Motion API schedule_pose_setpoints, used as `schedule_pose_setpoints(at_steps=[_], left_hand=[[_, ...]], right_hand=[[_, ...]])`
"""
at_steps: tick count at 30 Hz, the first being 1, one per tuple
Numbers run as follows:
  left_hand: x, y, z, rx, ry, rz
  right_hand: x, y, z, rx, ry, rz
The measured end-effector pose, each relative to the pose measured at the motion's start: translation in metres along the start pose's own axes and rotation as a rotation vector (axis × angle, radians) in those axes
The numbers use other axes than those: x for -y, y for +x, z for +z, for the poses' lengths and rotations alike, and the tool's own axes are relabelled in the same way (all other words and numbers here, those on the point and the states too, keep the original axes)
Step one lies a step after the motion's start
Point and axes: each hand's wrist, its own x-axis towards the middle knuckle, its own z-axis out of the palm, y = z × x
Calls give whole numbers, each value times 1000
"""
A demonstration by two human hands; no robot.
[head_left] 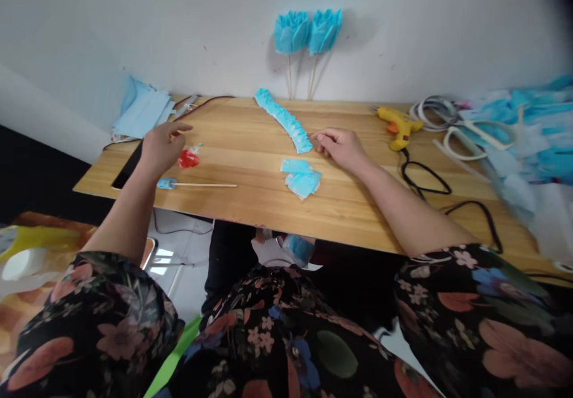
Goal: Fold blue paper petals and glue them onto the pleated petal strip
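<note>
My left hand (165, 146) hovers over the left of the table with fingers loosely bent and apart, holding nothing. Close by it are a red crumpled plastic piece (188, 158) and a thin wooden stick (206, 185) with a blue wrapped tip (167, 184). My right hand (339, 145) rests with loosely bent fingers beside the near end of a pleated light-blue strip (283, 119). Whether its fingertips touch the strip I cannot tell. Below the strip lie several overlapping blue fabric pieces (302, 178).
Two blue fabric flowers (292, 32) on sticks lean against the wall. Right of my hand are a yellow glue gun (399, 127) with a black cord, white-handled scissors (481, 138) and heaped blue fabric (548, 129). Folded blue masks (142, 111) and a dark phone-like slab (126, 168) lie left.
</note>
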Motion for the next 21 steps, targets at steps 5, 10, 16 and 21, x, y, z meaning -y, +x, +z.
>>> schedule_pose_setpoints(at_steps=[5, 10, 16, 21], left_hand=[[-29, 13, 23, 59, -41, 196], [-33, 44, 29, 170, 90, 205], [-9, 85, 21, 376, -56, 70], [8, 97, 26, 548, -398, -40]], right_hand=[[2, -1, -1, 6, -24, -10], [3, -2, -2, 15, -52, -18], [0, -2, -1, 19, -52, 0], [1, -3, -2, 17, -64, 7]])
